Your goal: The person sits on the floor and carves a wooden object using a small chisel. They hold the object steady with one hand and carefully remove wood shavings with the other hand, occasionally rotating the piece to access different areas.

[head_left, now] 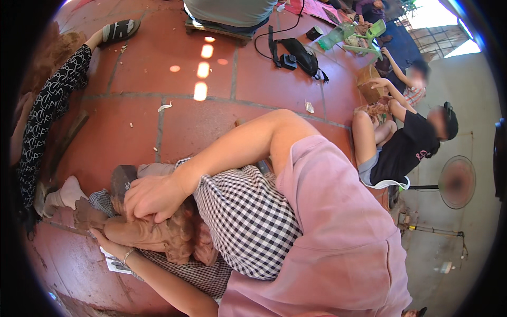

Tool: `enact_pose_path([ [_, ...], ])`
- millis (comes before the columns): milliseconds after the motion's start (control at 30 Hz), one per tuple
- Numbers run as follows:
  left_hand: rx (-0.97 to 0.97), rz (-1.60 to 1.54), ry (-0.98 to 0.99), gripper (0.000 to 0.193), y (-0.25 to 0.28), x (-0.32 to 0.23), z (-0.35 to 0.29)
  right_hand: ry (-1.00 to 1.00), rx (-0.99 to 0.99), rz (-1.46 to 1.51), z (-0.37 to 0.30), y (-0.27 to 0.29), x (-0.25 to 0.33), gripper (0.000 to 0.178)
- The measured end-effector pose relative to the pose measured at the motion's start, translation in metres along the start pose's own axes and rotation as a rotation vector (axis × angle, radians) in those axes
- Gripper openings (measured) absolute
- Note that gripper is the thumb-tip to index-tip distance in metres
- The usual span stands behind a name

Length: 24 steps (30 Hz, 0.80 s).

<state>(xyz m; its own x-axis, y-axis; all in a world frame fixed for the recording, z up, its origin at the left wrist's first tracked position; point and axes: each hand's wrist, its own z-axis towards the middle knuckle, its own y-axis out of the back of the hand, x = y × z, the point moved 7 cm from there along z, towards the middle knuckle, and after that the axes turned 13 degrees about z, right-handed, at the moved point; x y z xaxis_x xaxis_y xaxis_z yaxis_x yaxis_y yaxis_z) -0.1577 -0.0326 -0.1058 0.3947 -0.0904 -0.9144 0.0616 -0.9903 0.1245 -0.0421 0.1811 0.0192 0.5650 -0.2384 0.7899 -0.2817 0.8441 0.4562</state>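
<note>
Red square floor tiles with grey joints spread around me, and a pale grey wall rose on the right side of the view. Nearer, my loose pink short-sleeved shirt filled the lower right, a seated co-worker in a black T-shirt sat beyond it, and a black-and-white checked cloth was bunched over my lap.

Ahead of my lap was a long, rounded, reddish-brown carved piece, wood or clay, I couldn't tell which. Its long axis ran outward from my body, leftward across the view. It lay right under my right hand and against my left hand, so neither was nearer; both touched it. My right hand rested on top with bent fingers, whether round some small tool I couldn't tell. My left cupped the far end from the side, its grip partly hidden. They were close together but apart.

White lettering patterned another person's black trousers; a small pink print marked the T-shirt. A dark-printed white paper lay by my left forearm, too small to read.
</note>
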Motion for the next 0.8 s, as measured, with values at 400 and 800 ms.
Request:
enact_pose_path([
  [400, 0.07, -0.071, 0.034, 0.065, 0.001, 0.007, 0.004, -0.039, 0.023, 0.014, 0.0, 0.007, 0.008, 0.016],
  [800, 0.123, -0.109, 0.071, 0.067, 0.006, 0.016, 0.011, -0.039, 0.047, 0.003, 0.008, 0.004, 0.006, 0.015],
])
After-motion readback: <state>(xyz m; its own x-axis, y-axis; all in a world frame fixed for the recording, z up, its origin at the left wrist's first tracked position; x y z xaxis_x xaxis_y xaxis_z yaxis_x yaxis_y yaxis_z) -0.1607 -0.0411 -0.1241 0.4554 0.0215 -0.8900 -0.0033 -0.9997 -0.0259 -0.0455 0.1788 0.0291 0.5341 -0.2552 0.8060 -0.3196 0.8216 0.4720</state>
